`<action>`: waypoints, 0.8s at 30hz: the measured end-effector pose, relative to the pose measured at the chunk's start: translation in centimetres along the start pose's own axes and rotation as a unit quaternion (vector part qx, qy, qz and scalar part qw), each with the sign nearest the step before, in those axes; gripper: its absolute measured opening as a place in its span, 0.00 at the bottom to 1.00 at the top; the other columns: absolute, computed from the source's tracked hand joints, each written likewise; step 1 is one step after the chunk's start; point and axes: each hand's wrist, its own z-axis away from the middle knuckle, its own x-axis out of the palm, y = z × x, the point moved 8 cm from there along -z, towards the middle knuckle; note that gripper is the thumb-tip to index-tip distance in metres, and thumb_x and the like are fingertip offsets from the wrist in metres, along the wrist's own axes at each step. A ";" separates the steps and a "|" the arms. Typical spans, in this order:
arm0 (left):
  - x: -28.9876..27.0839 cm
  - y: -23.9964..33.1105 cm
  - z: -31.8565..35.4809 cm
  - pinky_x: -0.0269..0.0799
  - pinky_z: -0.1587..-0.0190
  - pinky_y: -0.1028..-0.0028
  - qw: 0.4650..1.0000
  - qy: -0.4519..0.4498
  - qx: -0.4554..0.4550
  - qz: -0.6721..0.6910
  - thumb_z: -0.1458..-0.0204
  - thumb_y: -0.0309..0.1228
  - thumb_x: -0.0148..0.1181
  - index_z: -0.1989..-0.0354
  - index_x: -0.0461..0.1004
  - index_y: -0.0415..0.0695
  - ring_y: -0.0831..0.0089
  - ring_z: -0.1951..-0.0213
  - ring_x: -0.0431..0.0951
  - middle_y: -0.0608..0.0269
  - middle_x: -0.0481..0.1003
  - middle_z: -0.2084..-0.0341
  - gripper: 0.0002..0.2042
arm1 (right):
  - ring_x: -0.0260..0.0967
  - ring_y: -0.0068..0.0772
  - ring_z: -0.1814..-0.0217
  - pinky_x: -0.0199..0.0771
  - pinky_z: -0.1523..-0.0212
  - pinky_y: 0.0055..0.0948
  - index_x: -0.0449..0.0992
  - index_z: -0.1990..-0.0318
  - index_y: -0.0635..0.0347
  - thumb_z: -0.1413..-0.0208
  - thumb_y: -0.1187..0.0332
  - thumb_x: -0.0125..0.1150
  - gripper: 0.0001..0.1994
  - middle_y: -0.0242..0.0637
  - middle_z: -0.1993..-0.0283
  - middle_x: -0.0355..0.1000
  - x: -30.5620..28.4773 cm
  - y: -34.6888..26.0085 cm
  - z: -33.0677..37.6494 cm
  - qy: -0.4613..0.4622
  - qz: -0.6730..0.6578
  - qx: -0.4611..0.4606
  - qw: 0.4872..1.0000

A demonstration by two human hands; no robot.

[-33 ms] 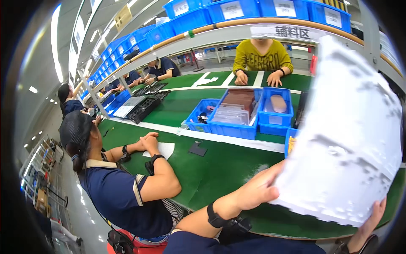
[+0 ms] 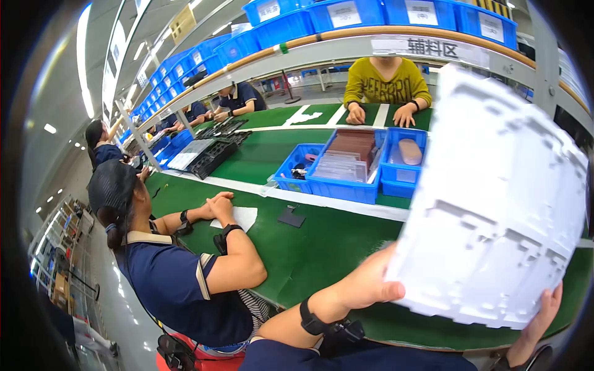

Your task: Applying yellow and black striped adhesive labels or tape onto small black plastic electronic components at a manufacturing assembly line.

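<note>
Head-worn fisheye, down over workbench

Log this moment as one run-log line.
left hand: grips white moulded tray at its left edge | right hand: holds tray's lower edge | tray: lifted, tilted above green table | blue bins: behind

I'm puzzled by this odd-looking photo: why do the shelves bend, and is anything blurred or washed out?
Head view: the fisheye lens bows the shelf rail and blackens the corners; the white moulded tray, held by the left hand and right hand, looks overexposed and soft; ceiling lights glare.
</note>
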 end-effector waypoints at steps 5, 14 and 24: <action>-7.3 -1.4 5.3 0.63 0.46 0.71 0.962 0.252 -0.035 0.101 0.52 0.22 0.58 0.42 0.58 0.38 0.73 0.50 0.68 0.59 0.68 0.52 0.27 | 0.66 0.31 0.47 0.64 0.46 0.27 0.55 0.41 0.74 0.49 0.60 0.61 0.34 0.44 0.46 0.65 11.5 1.2 -1.2 -0.143 -0.039 0.038 0.988; -19.7 0.3 12.5 0.64 0.45 0.63 0.863 0.473 0.125 0.125 0.55 0.19 0.52 0.46 0.61 0.37 0.62 0.50 0.70 0.54 0.69 0.52 0.24 | 0.71 0.28 0.71 0.75 0.69 0.24 0.71 0.57 0.71 0.50 0.70 0.60 0.15 0.42 0.68 0.71 14.9 5.4 0.1 -0.235 -0.027 0.117 0.964; -34.3 2.5 16.1 0.76 0.62 0.69 0.687 0.678 0.236 0.116 0.48 0.22 0.49 0.50 0.62 0.37 0.63 0.60 0.76 0.55 0.71 0.58 0.16 | 0.73 0.28 0.72 0.74 0.70 0.22 0.77 0.68 0.69 0.56 0.77 0.59 0.07 0.42 0.73 0.73 16.4 4.3 0.2 -0.313 0.118 0.062 0.940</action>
